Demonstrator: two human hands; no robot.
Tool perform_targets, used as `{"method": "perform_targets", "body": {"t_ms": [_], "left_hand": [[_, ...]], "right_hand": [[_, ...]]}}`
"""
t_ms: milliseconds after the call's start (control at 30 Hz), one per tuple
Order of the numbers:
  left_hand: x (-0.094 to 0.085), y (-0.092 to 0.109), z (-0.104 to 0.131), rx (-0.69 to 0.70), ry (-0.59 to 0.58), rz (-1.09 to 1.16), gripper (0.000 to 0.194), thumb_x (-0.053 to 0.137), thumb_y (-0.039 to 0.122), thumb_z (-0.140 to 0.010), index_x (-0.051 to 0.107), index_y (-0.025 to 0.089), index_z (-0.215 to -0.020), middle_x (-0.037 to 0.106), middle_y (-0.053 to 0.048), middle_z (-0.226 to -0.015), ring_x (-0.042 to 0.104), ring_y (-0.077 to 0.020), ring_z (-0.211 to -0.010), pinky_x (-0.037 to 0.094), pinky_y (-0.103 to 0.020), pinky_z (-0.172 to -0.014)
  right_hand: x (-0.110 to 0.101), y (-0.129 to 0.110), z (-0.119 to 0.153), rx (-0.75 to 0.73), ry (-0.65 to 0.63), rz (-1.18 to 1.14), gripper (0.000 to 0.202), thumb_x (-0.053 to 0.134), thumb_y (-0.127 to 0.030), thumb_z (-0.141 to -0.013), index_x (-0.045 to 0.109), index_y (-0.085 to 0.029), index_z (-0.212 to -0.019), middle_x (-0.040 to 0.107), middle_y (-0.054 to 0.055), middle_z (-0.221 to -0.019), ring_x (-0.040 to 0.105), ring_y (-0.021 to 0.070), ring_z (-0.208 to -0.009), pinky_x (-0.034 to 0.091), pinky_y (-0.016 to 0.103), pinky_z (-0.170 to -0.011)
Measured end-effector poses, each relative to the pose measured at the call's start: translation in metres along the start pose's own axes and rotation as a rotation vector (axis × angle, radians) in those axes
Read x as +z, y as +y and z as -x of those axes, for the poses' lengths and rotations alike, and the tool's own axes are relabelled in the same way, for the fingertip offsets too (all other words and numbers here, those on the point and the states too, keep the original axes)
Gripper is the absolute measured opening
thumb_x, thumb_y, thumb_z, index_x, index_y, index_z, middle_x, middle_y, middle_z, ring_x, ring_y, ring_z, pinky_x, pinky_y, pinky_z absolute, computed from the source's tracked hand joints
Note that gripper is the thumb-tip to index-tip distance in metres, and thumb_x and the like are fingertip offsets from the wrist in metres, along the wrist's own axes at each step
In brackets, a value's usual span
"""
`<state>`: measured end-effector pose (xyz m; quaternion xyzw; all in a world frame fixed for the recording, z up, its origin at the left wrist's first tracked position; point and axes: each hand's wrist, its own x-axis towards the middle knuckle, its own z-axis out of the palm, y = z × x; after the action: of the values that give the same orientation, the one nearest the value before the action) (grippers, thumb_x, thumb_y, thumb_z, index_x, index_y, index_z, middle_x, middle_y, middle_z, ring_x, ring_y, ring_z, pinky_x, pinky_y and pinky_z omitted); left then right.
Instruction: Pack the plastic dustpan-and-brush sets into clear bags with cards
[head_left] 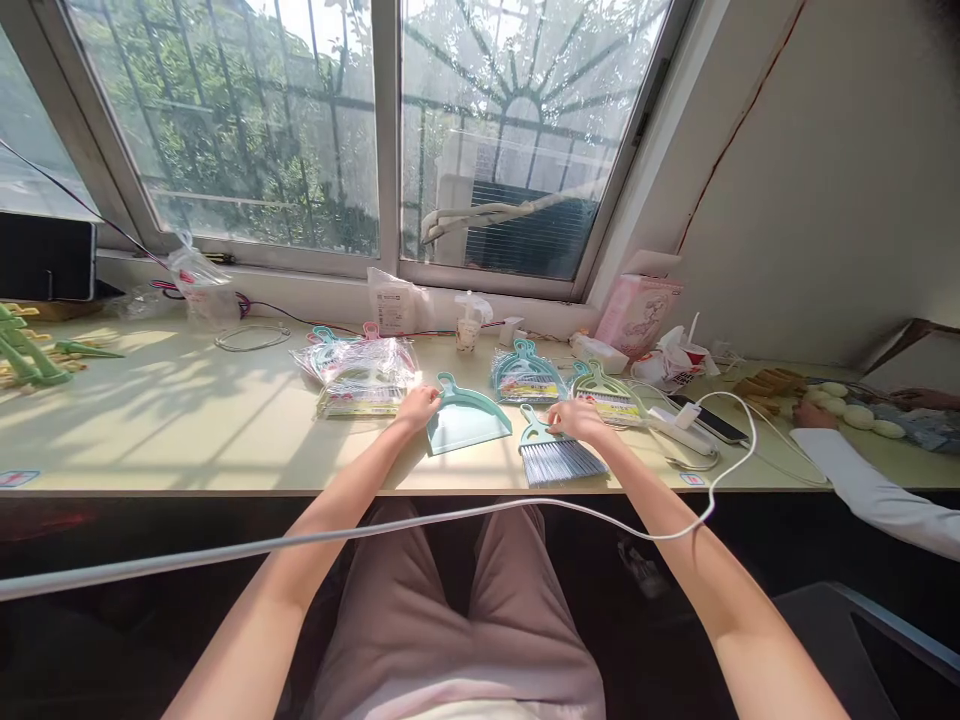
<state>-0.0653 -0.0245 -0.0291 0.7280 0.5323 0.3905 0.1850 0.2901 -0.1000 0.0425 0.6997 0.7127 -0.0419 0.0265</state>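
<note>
A light teal dustpan (466,422) lies on the table between my hands, its handle pointing toward the window. My left hand (418,406) has its fingers closed at the dustpan's left edge, near the handle. To the right lies a small teal brush (561,462) with grey-blue bristles toward me. My right hand (576,418) grips it at the handle side, fingers bent down. Wrapped dustpan sets (366,378) are piled behind my left hand. More wrapped sets, a teal one (527,375) and a green one (609,395), lie behind my right hand.
A white cable (480,511) crosses in front of me, over my forearms. A power strip (681,430) and a phone (712,420) lie right on the table (187,440). Another person's sleeve (870,485) reaches in at far right. A cup (469,328) stands near the window.
</note>
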Motion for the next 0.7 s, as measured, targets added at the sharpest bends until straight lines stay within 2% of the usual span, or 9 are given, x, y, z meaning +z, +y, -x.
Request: {"method": "perform_targets", "body": {"t_ms": [133, 233, 333, 433, 500, 600, 700], "left_hand": [[-0.001, 0.004, -0.001, -0.071, 0.017, 0.025, 0.012, 0.070, 0.028, -0.091, 0.076, 0.022, -0.083, 0.085, -0.011, -0.100, 0.080, -0.0309, -0.104, 0.061, -0.043, -0.104], [-0.003, 0.005, -0.002, -0.070, 0.077, 0.157, 0.012, 0.069, 0.030, -0.095, 0.077, 0.023, -0.089, 0.086, -0.012, -0.108, 0.082, -0.0318, -0.106, 0.061, -0.045, -0.104], [-0.005, 0.006, -0.002, -0.066, 0.142, 0.284, 0.015, 0.072, 0.036, -0.095, 0.078, 0.023, -0.092, 0.087, -0.012, -0.108, 0.082, -0.0327, -0.108, 0.063, -0.047, -0.103], [-0.006, 0.009, -0.002, -0.062, 0.157, 0.396, 0.026, 0.079, 0.047, -0.092, 0.080, 0.021, -0.097, 0.087, -0.013, -0.110, 0.082, -0.0329, -0.108, 0.065, -0.049, -0.103], [-0.006, 0.011, -0.001, -0.051, 0.130, 0.465, 0.037, 0.083, 0.053, -0.088, 0.083, 0.019, -0.104, 0.086, -0.017, -0.118, 0.082, -0.0341, -0.112, 0.065, -0.051, -0.104], [-0.007, 0.014, 0.002, -0.006, 0.040, 0.516, 0.044, 0.084, 0.055, -0.087, 0.086, 0.019, -0.113, 0.085, -0.020, -0.127, 0.080, -0.0368, -0.119, 0.065, -0.054, -0.107], [-0.008, 0.015, 0.003, 0.045, -0.071, 0.489, 0.040, 0.078, 0.059, -0.093, 0.088, 0.023, -0.107, 0.088, -0.016, -0.117, 0.080, -0.0378, -0.116, 0.065, -0.055, -0.106]], "right_hand": [[0.002, 0.007, -0.002, -0.086, 0.029, -0.093, 0.004, 0.086, -0.023, -0.095, 0.084, -0.020, -0.096, 0.087, 0.013, -0.125, 0.083, 0.0321, -0.114, 0.061, 0.036, -0.090], [-0.001, 0.013, 0.003, -0.184, -0.009, -0.354, 0.010, 0.086, -0.025, -0.091, 0.081, -0.018, -0.097, 0.087, 0.012, -0.111, 0.082, 0.0268, -0.102, 0.060, 0.033, -0.085], [-0.002, 0.006, 0.013, -0.326, -0.082, -0.649, 0.021, 0.089, -0.035, -0.086, 0.078, -0.018, -0.094, 0.084, 0.009, -0.100, 0.080, 0.0227, -0.089, 0.061, 0.031, -0.080], [0.002, -0.018, 0.017, -0.411, -0.049, -0.838, 0.028, 0.091, -0.042, -0.084, 0.078, -0.018, -0.091, 0.084, 0.007, -0.099, 0.079, 0.0209, -0.080, 0.063, 0.031, -0.075], [0.007, -0.042, 0.013, -0.402, 0.071, -0.903, 0.023, 0.089, -0.039, -0.087, 0.080, -0.019, -0.095, 0.086, 0.008, -0.102, 0.081, 0.0217, -0.081, 0.065, 0.032, -0.076], [0.016, -0.082, -0.003, -0.283, 0.286, -0.926, 0.016, 0.079, -0.029, -0.098, 0.082, -0.021, -0.111, 0.088, 0.008, -0.109, 0.083, 0.0220, -0.085, 0.067, 0.035, -0.084], [0.022, -0.116, -0.020, -0.147, 0.428, -0.812, 0.016, 0.072, -0.024, -0.106, 0.084, -0.023, -0.118, 0.088, 0.008, -0.117, 0.084, 0.0248, -0.100, 0.064, 0.038, -0.099]]}}
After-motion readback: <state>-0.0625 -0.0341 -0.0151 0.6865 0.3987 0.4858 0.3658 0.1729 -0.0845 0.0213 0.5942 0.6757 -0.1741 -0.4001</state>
